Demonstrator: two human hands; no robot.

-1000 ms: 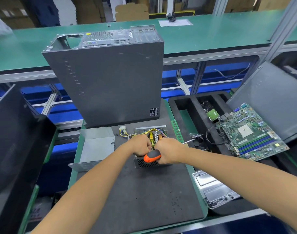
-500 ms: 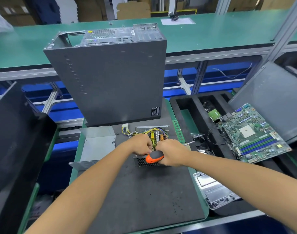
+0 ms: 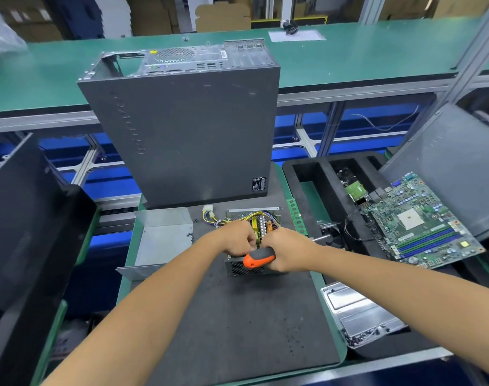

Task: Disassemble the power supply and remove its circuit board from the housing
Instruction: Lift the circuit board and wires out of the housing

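While both my hands work over the open power supply, the largest item before me is the dark grey computer case [image 3: 187, 129], a smooth matte sheet-metal box standing upright at 12 o'clock on the mat, its perforated rear panel facing up. The mat [image 3: 237, 324] itself is flat, dark grey and lightly speckled, set on a green-edged bench. At 3 o'clock, a black foam tray [image 3: 318, 190] with rectangular pockets carries a green motherboard [image 3: 416, 221], tilted, with blue memory slots and a square socket. At 9 o'clock lies the removed cover [image 3: 162, 238], a bent plate of bare silvery steel. At 4 o'clock, a shiny metal tray [image 3: 357, 310] holds small dark screws.

The power supply housing [image 3: 246, 267] sits at the centre of the mat: a bare steel box, open at the top, with a mesh-punched near wall. Its circuit board [image 3: 261, 225] is inside the housing, crowded with yellow parts, and yellow and black wires run out toward 11 o'clock to a white connector [image 3: 208, 208].

My left hand [image 3: 236, 240] is curled down into the housing; what its fingers hold I cannot tell. My right hand [image 3: 289, 250] grips a screwdriver [image 3: 258, 259] with a rounded orange-and-black rubbery handle, which lies across the housing's near edge.
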